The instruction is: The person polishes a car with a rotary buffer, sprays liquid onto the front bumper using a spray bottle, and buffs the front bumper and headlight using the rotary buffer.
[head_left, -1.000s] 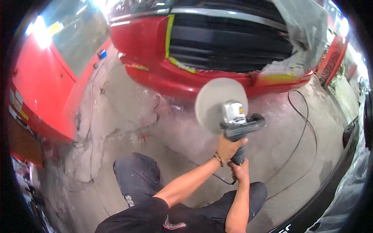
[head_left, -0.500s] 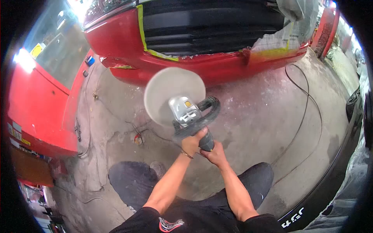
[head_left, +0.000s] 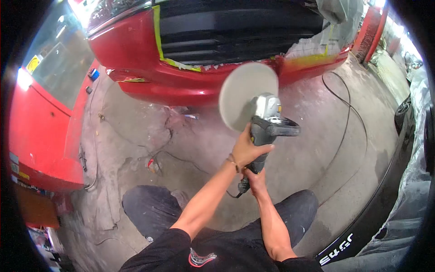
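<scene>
In the head view a rotary polisher [head_left: 262, 136] with a silver gear head points away from me. Its large round white pad [head_left: 242, 97] is tilted up against or just in front of the red bumper [head_left: 181, 88]; whether they touch I cannot tell. My left hand [head_left: 247, 148] is wrapped around the black body behind the gear head. Lower down, my right hand [head_left: 256, 179] grips the rear end by the power cord. A black D-shaped side handle [head_left: 286, 128] sticks out to the right, with no hand on it.
Yellow-green masking tape [head_left: 157, 34] and plastic sheeting [head_left: 312, 45] edge a dark panel above the bumper. A red car door [head_left: 45, 131] stands at left. Cables [head_left: 349, 106] cross the concrete floor [head_left: 290, 167]. A black panel with white lettering [head_left: 335, 249] lies at lower right.
The polisher has swung to the right, its pad now more edge-on. My left hand has a different hold, its thumb now across the body. The side handle now points right.
</scene>
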`<state>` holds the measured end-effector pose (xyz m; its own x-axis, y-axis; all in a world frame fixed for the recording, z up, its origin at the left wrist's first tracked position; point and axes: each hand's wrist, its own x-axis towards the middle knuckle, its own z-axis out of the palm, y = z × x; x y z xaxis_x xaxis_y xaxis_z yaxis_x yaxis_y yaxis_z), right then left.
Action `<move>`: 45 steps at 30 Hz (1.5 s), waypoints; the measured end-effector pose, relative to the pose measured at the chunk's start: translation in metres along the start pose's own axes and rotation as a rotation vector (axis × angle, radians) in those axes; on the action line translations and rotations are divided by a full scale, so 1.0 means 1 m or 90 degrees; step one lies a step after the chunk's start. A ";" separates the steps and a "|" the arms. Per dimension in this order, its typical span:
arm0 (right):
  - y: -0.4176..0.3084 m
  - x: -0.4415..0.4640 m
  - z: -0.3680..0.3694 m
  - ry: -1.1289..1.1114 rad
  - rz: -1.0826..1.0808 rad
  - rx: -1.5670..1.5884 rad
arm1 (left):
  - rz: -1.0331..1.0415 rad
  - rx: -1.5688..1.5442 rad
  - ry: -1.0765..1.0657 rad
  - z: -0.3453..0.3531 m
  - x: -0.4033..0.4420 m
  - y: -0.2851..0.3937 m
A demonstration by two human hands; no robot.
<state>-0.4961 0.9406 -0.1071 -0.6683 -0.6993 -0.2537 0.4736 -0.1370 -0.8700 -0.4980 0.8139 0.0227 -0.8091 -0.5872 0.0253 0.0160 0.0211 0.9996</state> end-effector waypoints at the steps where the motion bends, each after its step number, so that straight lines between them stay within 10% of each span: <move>1: 0.001 -0.008 0.004 -0.015 0.005 -0.017 | 0.001 0.000 0.016 -0.004 -0.011 0.001; 27: 0.037 -0.035 0.023 0.007 0.073 -0.086 | -0.030 -0.024 0.011 -0.034 -0.041 -0.053; 36: -0.033 -0.004 -0.019 0.244 0.084 -0.031 | -0.064 -0.036 -0.119 0.058 0.053 -0.051; 45: -0.081 -0.053 -0.047 0.170 0.089 -0.187 | -0.068 -0.241 0.000 0.074 -0.003 -0.028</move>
<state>-0.5263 1.0221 -0.0428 -0.7533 -0.4848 -0.4445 0.4119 0.1792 -0.8934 -0.5395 0.8745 -0.0060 -0.8181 -0.5696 -0.0790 0.1469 -0.3397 0.9290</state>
